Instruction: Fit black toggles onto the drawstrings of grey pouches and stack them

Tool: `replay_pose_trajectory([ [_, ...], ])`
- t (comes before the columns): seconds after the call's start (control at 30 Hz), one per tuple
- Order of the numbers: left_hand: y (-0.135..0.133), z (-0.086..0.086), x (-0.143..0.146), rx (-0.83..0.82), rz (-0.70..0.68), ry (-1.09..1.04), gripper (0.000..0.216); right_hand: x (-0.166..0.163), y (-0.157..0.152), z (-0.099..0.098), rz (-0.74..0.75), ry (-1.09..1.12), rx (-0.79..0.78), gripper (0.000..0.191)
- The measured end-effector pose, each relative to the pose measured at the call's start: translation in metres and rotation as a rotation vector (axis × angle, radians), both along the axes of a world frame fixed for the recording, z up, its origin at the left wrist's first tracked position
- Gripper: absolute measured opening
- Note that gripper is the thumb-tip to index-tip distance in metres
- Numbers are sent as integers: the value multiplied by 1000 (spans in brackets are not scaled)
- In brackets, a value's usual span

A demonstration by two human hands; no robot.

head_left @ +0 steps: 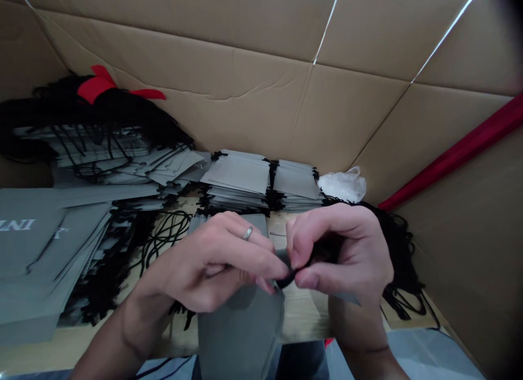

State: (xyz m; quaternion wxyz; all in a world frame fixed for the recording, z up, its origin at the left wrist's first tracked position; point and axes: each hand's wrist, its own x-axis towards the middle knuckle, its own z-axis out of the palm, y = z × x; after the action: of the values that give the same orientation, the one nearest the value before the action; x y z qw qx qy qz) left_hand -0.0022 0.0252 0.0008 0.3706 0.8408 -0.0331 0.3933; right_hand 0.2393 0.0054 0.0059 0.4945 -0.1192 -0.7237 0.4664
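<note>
In the middle of the view a black cord (291, 275) runs between the fingertips of both hands. My right hand (343, 255) is closed, thumb and forefinger pinching the cord. My left hand (220, 260), with a ring on one finger, is closed on the cord near the top edge of a grey paper bag (241, 331). The bag hangs down below my left hand, over the table edge. Where the cord meets the bag is hidden by the fingers.
Flat grey bags (241, 173) with black cords stand stacked at the back. Printed grey bags (32, 260) lie at left, below a black cord bundle (134, 110) tied in red. More black cords (392, 249) and a clear plastic bag (343, 184) are at right. Cardboard walls (245, 86) enclose the table.
</note>
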Motion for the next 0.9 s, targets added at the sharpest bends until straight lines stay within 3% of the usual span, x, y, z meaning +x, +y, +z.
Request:
replay_pose_trajectory([
  [0.07, -2, -1, -1, -84, -74, -31, 29, -4, 1, -3, 73, 51, 3, 25],
  [0.13, -4, 0, -2, -123, -61, -51, 28, -5, 0, -2, 95, 57, -34, 22],
  [0.27, -8, 12, -6, -89, 259, 91, 15, -2, -3, 7, -130, -9, -107, 22],
  [0.33, -9, 18, -5, -84, 428, 148, 13, -1, -4, 11, -265, -61, -66, 27],
  [0.43, -10, 21, 0, -71, 558, 159, 15, -2, -4, 13, -399, -144, 43, 31],
  [0.57, -9, 16, 5, -17, 605, 105, 16, -4, -2, 12, -436, -211, 132, 28],
  [0.77, -7, 10, 11, 105, 712, 11, 9, -3, 1, 7, -432, -260, 145, 32],
  [0.9, -6, 8, 12, 75, 732, 71, 10, -5, 1, 4, -492, -290, 167, 25],
])
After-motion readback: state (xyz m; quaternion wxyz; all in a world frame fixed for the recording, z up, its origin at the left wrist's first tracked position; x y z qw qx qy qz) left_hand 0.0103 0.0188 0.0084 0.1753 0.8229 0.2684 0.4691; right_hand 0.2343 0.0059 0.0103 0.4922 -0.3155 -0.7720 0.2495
